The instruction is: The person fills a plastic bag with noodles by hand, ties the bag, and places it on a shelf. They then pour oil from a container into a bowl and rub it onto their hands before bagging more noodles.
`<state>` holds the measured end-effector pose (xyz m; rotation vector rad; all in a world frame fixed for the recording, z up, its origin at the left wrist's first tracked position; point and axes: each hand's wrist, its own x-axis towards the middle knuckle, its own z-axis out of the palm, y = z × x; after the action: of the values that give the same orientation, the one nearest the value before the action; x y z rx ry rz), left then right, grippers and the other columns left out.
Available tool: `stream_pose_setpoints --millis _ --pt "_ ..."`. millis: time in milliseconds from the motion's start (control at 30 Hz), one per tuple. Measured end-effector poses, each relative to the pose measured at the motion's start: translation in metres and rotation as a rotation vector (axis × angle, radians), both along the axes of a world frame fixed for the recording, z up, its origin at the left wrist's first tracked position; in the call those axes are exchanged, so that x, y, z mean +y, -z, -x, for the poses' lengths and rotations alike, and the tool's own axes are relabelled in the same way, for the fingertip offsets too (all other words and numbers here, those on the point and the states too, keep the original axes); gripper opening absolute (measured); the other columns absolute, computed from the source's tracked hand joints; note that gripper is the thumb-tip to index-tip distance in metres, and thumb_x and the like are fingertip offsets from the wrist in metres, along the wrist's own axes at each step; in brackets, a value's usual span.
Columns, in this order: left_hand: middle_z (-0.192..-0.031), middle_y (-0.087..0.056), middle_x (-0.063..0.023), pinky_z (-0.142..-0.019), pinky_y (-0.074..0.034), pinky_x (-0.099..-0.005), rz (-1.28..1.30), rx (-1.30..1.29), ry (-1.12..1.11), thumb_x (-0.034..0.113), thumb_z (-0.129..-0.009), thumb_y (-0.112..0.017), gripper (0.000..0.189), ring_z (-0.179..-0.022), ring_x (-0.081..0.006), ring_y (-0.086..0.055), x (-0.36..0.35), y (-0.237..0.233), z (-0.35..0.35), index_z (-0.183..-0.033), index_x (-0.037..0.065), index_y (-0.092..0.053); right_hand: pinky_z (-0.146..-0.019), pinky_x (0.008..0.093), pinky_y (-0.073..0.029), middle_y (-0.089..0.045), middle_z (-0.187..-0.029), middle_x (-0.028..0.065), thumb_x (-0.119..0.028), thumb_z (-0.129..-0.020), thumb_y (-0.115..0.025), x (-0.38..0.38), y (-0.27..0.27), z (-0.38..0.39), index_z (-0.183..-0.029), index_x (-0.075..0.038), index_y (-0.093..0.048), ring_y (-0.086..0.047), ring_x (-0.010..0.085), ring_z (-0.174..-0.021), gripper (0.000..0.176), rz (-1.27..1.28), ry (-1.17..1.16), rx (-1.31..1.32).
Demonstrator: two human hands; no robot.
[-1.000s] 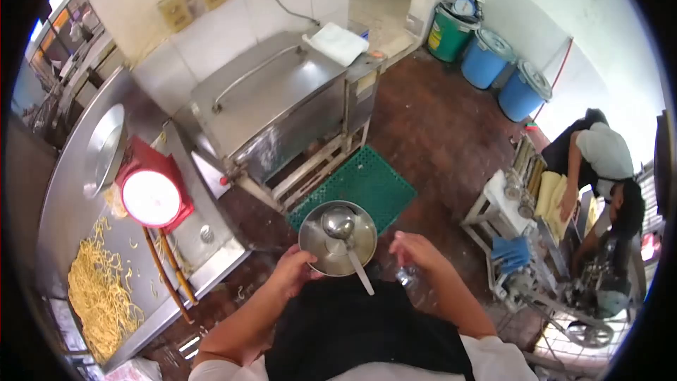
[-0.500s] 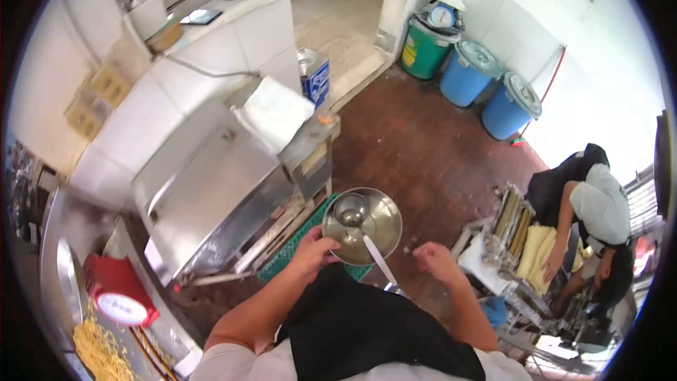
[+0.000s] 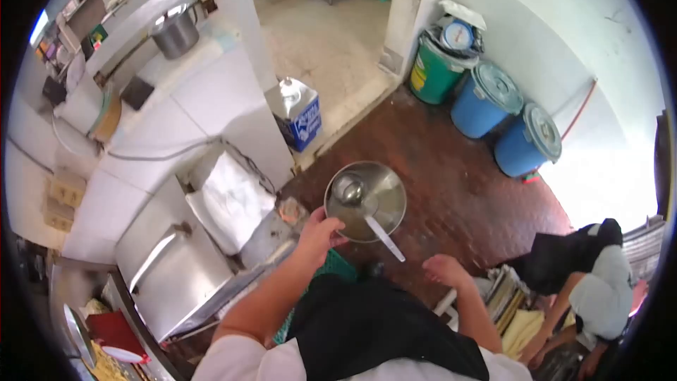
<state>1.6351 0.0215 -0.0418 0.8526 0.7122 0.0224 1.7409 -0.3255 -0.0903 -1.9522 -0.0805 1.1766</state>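
A round metal bowl hangs before me, with my left hand closed on its left rim. Inside it leans a ladle; its pale handle sticks out over the near rim. Some liquid seems to lie in the bowl. My right hand is held in the air to the lower right of the bowl, apart from it, fingers curled and nothing visible in them.
Lidded blue bins and a green bin stand by the right wall. A blue-and-white tin is by the doorway. A metal chest is at left. A co-worker bends over rollers and yellow dough at lower right.
The view has turned and moved forward; the chest and co-worker sit lower in it. The bowl stays in my left hand. The ladle handle now points more to the right.
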Motion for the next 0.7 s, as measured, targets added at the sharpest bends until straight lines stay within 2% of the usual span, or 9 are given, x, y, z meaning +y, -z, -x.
stream_pose_setpoints --millis 133,233,367,433,500,567,633,667,700 --pt "-0.100 -0.062 -0.0035 -0.070 -0.056 -0.0339 0.041 0.026 -0.145 0.006 -0.077 -0.060 0.038 -0.085 -0.0173 -0.063 0.016 -0.005 -0.029 -0.115 0.008 -0.053 -0.061 0.0277 -0.048 -0.065 -0.078 0.0052 -0.023 -0.090 -0.060 0.068 -0.027 -0.132 -0.099 -0.003 -0.064 -0.061 0.0129 -0.068 0.023 0.002 -0.036 -0.142" --pt "-0.101 -0.064 -0.0047 -0.072 -0.057 -0.0346 0.089 -0.003 -0.267 0.006 -0.077 -0.059 0.036 -0.089 -0.0191 -0.066 0.029 0.013 -0.048 -0.113 0.008 -0.054 -0.062 0.0286 -0.047 -0.064 -0.078 0.0057 -0.027 -0.089 -0.062 0.122 -0.029 -0.225 -0.098 -0.005 -0.062 -0.060 0.0126 -0.068 0.024 -0.025 -0.063 -0.019" --pt "-0.099 -0.063 -0.0046 -0.068 -0.056 -0.0309 0.125 -0.048 -0.371 0.007 -0.077 -0.058 0.038 -0.084 -0.0181 -0.065 0.067 0.044 -0.085 -0.115 0.008 -0.054 -0.062 0.0295 -0.046 -0.065 -0.084 0.0072 -0.031 -0.086 -0.065 0.176 -0.001 -0.308 -0.097 -0.007 -0.062 -0.060 0.0154 -0.070 0.026 -0.006 -0.098 -0.039" --pt "-0.098 -0.063 -0.0046 -0.067 -0.055 -0.0299 0.181 -0.039 -0.435 0.007 -0.077 -0.058 0.039 -0.082 -0.0180 -0.064 0.071 0.057 -0.109 -0.116 0.008 -0.053 -0.061 0.0307 -0.047 -0.065 -0.085 0.0077 -0.031 -0.085 -0.066 0.197 -0.003 -0.338 -0.096 -0.006 -0.062 -0.060 0.0159 -0.069 0.028 0.018 0.081 -0.015" --pt "-0.102 -0.061 -0.0041 -0.067 -0.053 -0.0298 0.083 0.016 -0.433 0.009 -0.077 -0.059 0.043 -0.085 -0.0170 -0.062 0.089 0.056 -0.135 -0.119 0.008 -0.052 -0.061 0.0316 -0.048 -0.064 -0.085 0.0079 -0.032 -0.086 -0.066 0.213 0.001 -0.370 -0.097 -0.006 -0.061 -0.060 0.0164 -0.070 0.029 0.046 -0.040 0.050" --pt "-0.103 -0.060 -0.0042 -0.069 -0.053 -0.0311 0.054 0.060 -0.529 0.009 -0.076 -0.061 0.045 -0.090 -0.0166 -0.060 0.094 0.053 -0.151 -0.120 0.009 -0.052 -0.062 0.0325 -0.048 -0.064 -0.084 0.0082 -0.032 -0.086 -0.065 0.230 0.017 -0.399 -0.099 -0.005 -0.060 -0.061 0.0169 -0.071 0.030 0.040 -0.155 0.130" --pt "-0.105 -0.060 -0.0040 -0.071 -0.052 -0.0307 0.079 0.012 -0.570 0.008 -0.076 -0.061 0.047 -0.092 -0.0166 -0.059 0.100 0.050 -0.166 -0.121 0.009 -0.051 -0.055 0.0334 -0.048 -0.064 -0.081 0.0076 -0.032 -0.087 -0.064 0.254 0.043 -0.444 -0.098 -0.005 -0.060 -0.060 0.0177 -0.064 0.029 0.185 -0.308 0.118" --pt "-0.105 -0.060 -0.0036 -0.071 -0.052 -0.0305 0.086 -0.006 -0.623 0.007 -0.075 -0.061 0.048 -0.092 -0.0167 -0.059 0.100 0.056 -0.172 -0.122 0.009 -0.051 -0.047 0.0349 -0.046 -0.063 -0.077 0.0096 -0.030 -0.088 -0.061 0.268 0.059 -0.468 -0.095 -0.003 -0.060 -0.058 0.0199 -0.056 0.027 0.205 -0.365 0.178" --pt "-0.105 -0.060 -0.0036 -0.071 -0.052 -0.0305 0.096 -0.006 -0.685 0.007 -0.075 -0.061 0.048 -0.092 -0.0167 -0.059 0.101 0.057 -0.179 -0.122 0.009 -0.051 -0.047 0.0349 -0.046 -0.063 -0.077 0.0096 -0.030 -0.088 -0.061 0.288 0.076 -0.485 -0.095 -0.003 -0.060 -0.058 0.0199 -0.056 0.027 0.220 -0.426 0.173"
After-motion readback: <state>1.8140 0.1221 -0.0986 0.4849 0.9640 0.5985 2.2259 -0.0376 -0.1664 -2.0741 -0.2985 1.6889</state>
